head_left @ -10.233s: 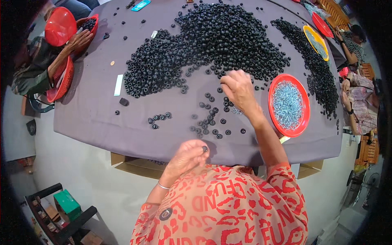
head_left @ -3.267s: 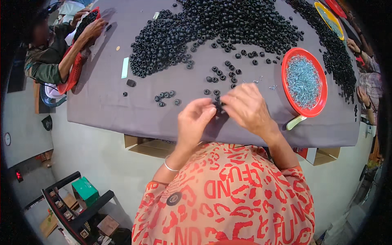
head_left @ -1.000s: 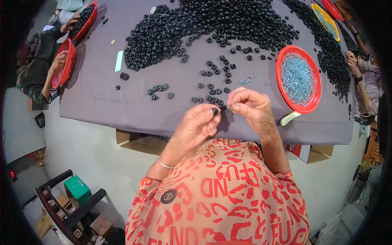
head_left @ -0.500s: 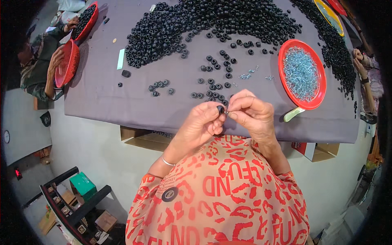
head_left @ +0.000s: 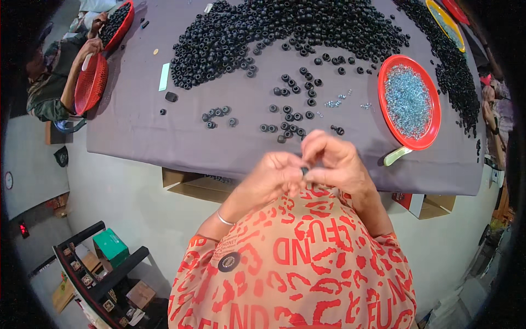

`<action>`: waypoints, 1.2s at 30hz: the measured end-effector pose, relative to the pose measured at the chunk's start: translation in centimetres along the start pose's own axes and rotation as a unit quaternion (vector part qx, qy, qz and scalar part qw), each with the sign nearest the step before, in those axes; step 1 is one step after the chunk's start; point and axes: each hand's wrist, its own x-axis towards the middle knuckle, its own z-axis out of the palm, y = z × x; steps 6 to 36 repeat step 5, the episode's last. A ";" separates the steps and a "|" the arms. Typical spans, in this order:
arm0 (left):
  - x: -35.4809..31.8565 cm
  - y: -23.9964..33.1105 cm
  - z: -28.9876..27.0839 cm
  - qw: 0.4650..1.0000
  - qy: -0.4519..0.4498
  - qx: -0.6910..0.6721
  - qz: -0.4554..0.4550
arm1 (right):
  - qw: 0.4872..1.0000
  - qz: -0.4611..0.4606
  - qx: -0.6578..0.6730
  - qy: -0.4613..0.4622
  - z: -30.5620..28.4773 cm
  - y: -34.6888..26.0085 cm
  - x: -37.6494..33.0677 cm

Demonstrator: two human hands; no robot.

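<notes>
Both my hands meet just off the near edge of the cloth-covered table [head_left: 219,140]. My left hand [head_left: 274,176] pinches a small black round piece [head_left: 304,171] between thumb and fingers; it is smeared by motion. Closed against it, the fingertips of my right hand [head_left: 335,164] touch or nearly touch the piece, and whatever they pinch is too small to make out. Ahead of my hands lie loose black round pieces with holes [head_left: 287,118]. To the right stands a red plate [head_left: 436,104] heaped with tiny clear bluish bits [head_left: 406,101].
A large heap of black pieces [head_left: 274,27] covers the far table. A pale green handle [head_left: 395,156] sticks out by the plate. At left, another person's hand [head_left: 90,48] is over a red basket [head_left: 90,88]. Another person's arm [head_left: 493,118] shows at right.
My hands have come slightly nearer to me, and the black piece is now mostly covered by fingers. A small black pair of pieces shows beyond my right hand. The person at left moved a hand.
</notes>
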 end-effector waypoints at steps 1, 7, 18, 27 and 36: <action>-0.2 -0.1 -0.3 0.997 -0.025 0.056 -0.038 | 0.996 0.049 -0.002 -0.071 -0.5 -0.1 -0.4; -1.3 -1.0 -1.2 0.992 -0.061 0.057 -0.092 | 0.972 0.159 -0.059 -0.162 -0.5 -1.1 -2.0; -1.3 -1.0 -1.2 0.992 -0.061 0.057 -0.092 | 0.972 0.159 -0.059 -0.162 -0.5 -1.1 -2.0; -1.3 -1.0 -1.2 0.992 -0.061 0.057 -0.092 | 0.972 0.159 -0.059 -0.162 -0.5 -1.1 -2.0; -1.3 -1.0 -1.2 0.992 -0.061 0.057 -0.092 | 0.972 0.159 -0.059 -0.162 -0.5 -1.1 -2.0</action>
